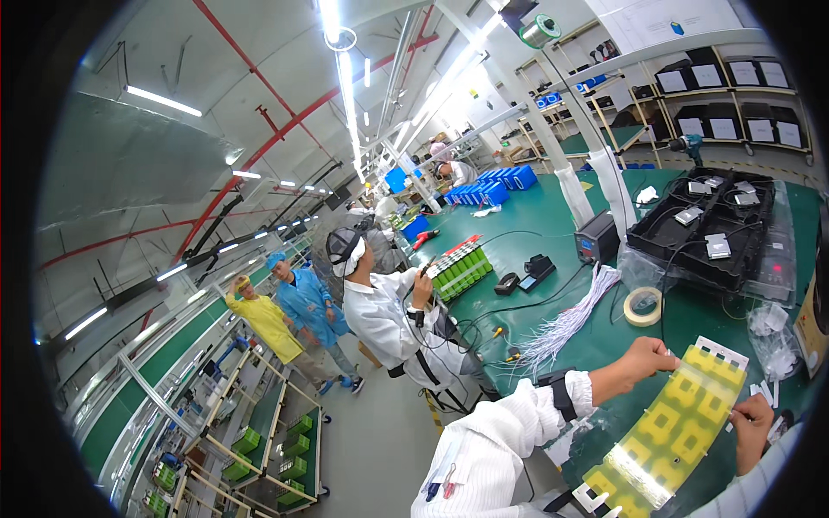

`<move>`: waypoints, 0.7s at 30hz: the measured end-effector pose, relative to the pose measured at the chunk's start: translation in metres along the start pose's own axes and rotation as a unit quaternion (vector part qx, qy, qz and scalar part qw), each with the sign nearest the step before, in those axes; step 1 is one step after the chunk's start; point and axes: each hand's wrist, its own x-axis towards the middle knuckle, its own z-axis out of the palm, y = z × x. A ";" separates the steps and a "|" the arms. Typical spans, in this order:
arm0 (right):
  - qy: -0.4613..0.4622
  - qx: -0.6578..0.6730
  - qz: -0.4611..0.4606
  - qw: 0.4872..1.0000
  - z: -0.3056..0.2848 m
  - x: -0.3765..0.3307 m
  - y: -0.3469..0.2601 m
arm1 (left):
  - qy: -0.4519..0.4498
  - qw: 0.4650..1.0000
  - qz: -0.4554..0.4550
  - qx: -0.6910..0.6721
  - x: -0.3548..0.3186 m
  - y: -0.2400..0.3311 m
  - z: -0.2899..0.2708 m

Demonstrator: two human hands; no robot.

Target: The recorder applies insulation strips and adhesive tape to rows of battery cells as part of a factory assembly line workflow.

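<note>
A long yellow panel [669, 432] with rows of square cut-outs and white end strips lies slanted before me at the lower right. A shiny clear strip crosses its lower part. My left hand [641, 367], in a white sleeve with a black wrist strap, has its thumb and fingertips pinched at the panel's upper left edge. On the opposite edge, my right hand [751, 425] is closed with its fingertips against the panel's side. A roll of cream tape [646, 321] lies beyond my left hand, beside a fanned bundle of thin white wires [566, 328].
Farther right is a black tray [682, 246] with white modules and cables. A black box unit [598, 238] stands by the post. To the left, a co-worker [380, 315] in white handles a green battery pack [462, 271]. Two people stand in the aisle. Crumpled clear plastic [773, 341] lies right.
</note>
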 end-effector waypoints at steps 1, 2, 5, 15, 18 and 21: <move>0.001 -0.015 -0.016 1.000 0.001 -0.001 -0.002 | -0.002 1.000 -0.005 -0.012 0.000 -0.001 0.002; 0.000 -0.014 -0.015 1.000 0.003 -0.001 -0.005 | -0.004 1.000 -0.009 -0.024 0.000 -0.001 0.003; 0.023 -0.011 -0.042 0.999 0.012 -0.001 -0.012 | 0.003 1.000 -0.008 -0.029 -0.007 0.003 -0.002; 0.021 0.001 -0.023 1.000 0.011 0.000 0.009 | -0.006 1.000 -0.008 -0.025 -0.003 0.004 -0.001; 0.020 -0.013 -0.052 0.998 0.012 0.000 0.012 | -0.012 0.999 -0.019 -0.029 -0.003 0.004 -0.001; 0.008 -0.027 -0.044 0.999 0.014 0.001 -0.003 | -0.015 0.999 -0.021 -0.045 -0.004 0.002 -0.002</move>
